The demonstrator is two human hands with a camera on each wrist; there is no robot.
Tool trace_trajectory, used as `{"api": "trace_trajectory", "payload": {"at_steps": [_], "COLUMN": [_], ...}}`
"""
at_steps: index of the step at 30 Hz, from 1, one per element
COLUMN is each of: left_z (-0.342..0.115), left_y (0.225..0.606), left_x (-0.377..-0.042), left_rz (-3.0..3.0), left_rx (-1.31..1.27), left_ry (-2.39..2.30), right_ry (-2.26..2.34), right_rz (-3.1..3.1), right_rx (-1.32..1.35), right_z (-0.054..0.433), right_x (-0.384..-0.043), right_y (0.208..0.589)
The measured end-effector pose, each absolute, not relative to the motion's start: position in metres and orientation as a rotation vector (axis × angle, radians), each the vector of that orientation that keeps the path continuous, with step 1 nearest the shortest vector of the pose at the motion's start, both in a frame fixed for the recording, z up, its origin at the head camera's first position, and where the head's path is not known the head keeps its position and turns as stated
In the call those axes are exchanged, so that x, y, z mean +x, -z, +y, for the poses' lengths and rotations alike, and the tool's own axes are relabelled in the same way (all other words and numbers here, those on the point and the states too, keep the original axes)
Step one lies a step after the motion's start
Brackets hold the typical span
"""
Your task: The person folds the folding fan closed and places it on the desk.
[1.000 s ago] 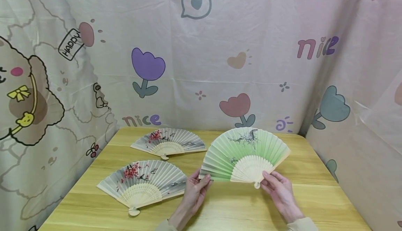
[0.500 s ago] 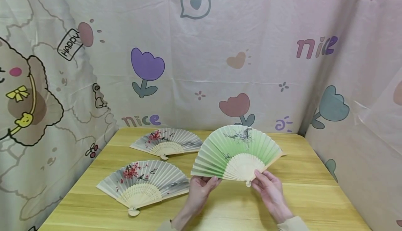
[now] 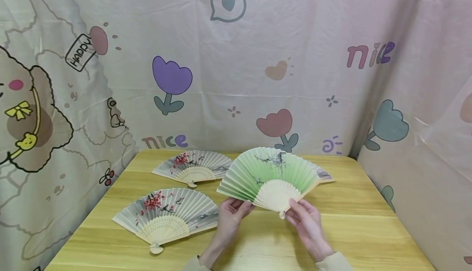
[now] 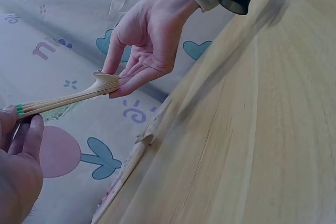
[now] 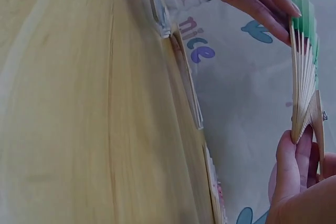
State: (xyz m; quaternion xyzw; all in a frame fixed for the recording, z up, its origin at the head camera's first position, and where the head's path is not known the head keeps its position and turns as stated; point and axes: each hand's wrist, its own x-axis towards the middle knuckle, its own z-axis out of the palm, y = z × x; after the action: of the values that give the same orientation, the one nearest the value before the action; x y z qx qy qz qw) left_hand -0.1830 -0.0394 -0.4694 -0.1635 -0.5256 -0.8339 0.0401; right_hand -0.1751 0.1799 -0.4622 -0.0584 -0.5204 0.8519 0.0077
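Observation:
Both hands hold up an open green folding fan (image 3: 274, 168), with dark branches and a bird on its leaf and pale ribs below. My left hand (image 3: 231, 217) pinches its lower left edge between thumb and fingers. Close to the pivot, my right hand (image 3: 305, 224) grips the lower right end stick. In the left wrist view the green fan (image 4: 68, 99) appears nearly edge-on. To the left on the table, a grey folding fan (image 3: 177, 207) with red blossoms lies spread, beside the left hand.
A second grey blossom fan (image 3: 195, 166) lies spread farther back. Behind the green fan's right side, part of another greyish fan (image 3: 324, 175) shows. All rest on a wooden table (image 3: 350, 238), with a printed cloth (image 3: 221, 58) hanging behind and at both sides.
The green fan and right hand have moved left. The left hand now holds the fan's lower edge nearer the ribs. The greyish fan behind has come into view at right.

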Motion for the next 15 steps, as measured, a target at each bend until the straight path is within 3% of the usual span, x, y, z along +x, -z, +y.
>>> {"api": "trace_trajectory", "payload": {"at_steps": [15], "left_z": [-0.0437], "left_y": [0.4734], "left_x": [-0.1842], "left_rz": [-1.474], "left_rx": [-0.489], "left_ry": [2.574], "right_ry": [-2.631], "right_rz": [-1.682], "right_rx": [-0.261], "right_z": [0.1685], "right_x": [-0.1737], "right_y": [0.4656]}}
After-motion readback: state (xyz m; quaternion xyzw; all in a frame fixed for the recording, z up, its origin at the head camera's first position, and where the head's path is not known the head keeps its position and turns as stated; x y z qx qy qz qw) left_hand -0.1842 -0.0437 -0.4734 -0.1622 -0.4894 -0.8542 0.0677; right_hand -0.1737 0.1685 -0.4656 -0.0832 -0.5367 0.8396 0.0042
